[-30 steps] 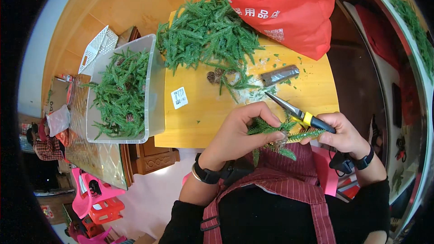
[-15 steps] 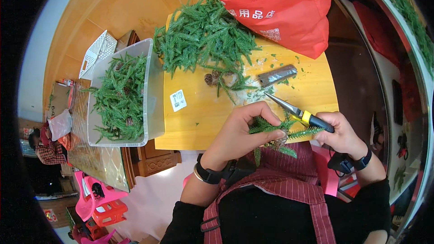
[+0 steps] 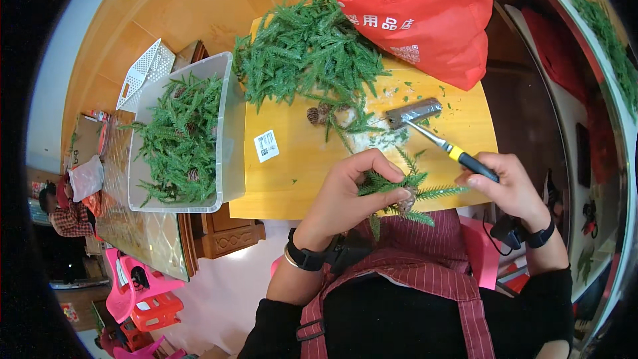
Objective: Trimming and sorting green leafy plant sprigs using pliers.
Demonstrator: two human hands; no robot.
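My left hand (image 3: 352,196) pinches a green artificial pine sprig (image 3: 442,191) at its middle, just over the table's front edge. A brown pine cone (image 3: 407,203) shows beside my left thumb among the needles. In my right hand (image 3: 508,189) is a pair of needle-nose pliers (image 3: 458,154) with black and yellow handles, fingers wrapped round the grip. The jaws look closed and point away from me, their tip near a dark bundle (image 3: 413,112) of what may be thin wires. The pliers are apart from the sprig.
A heap of green sprigs (image 3: 309,53) lies at the back of the yellow table (image 3: 279,193), with loose pine cones (image 3: 314,116) before it. A red bag (image 3: 425,30) of cones stands back right. At left is a clear bin (image 3: 229,133) of coned sprigs. A white label (image 3: 266,146) lies nearby.
The pliers have moved off the sprig, turning so their tip reaches up to the dark bundle. My left hand keeps its pinch on the sprig, which is little changed.
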